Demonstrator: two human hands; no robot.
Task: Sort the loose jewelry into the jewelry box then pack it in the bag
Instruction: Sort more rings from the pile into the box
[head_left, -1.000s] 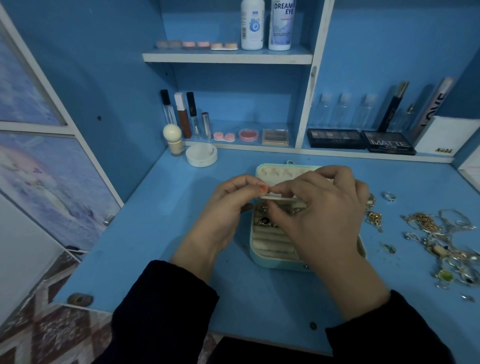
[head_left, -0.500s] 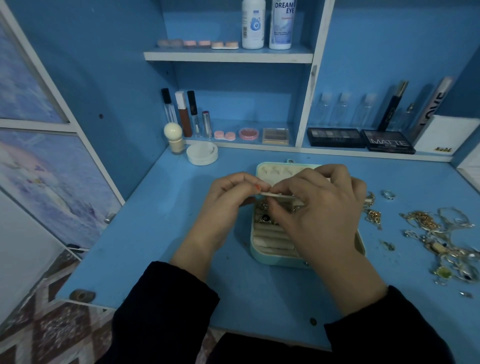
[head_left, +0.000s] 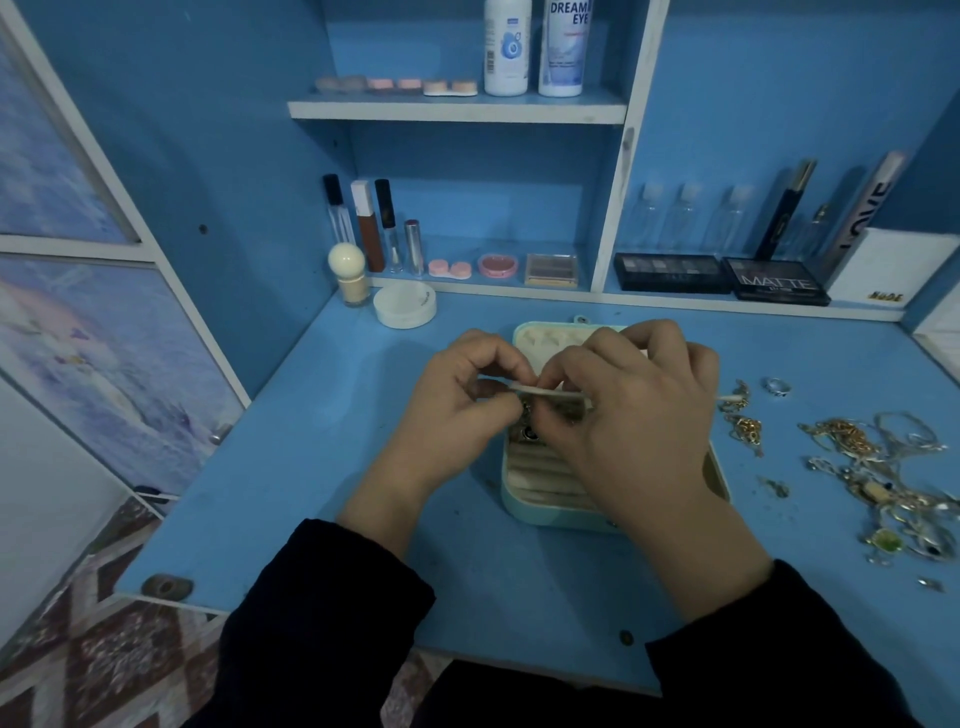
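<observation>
Left hand (head_left: 457, 410), right hand (head_left: 639, 415): both pinching strip (head_left: 522, 388) above box (head_left: 550, 514); best kept level, grip light.

The desk (head_left: 311, 493) and its shelf wall (head_left: 467, 182) are plain blue. The jewelry box (head_left: 545, 514) is pale mint, its inner rolls (head_left: 540, 467) cream. The thin strip (head_left: 550, 391) is white. The loose jewelry (head_left: 841, 434) glints gold and silver (1 stone (head_left: 887, 541) is yellow-green). The sleeves (head_left: 322, 623) are black, as are 2 palettes (head_left: 670, 271). The floor (head_left: 104, 649) has a red-brown and white zigzag pattern.
</observation>
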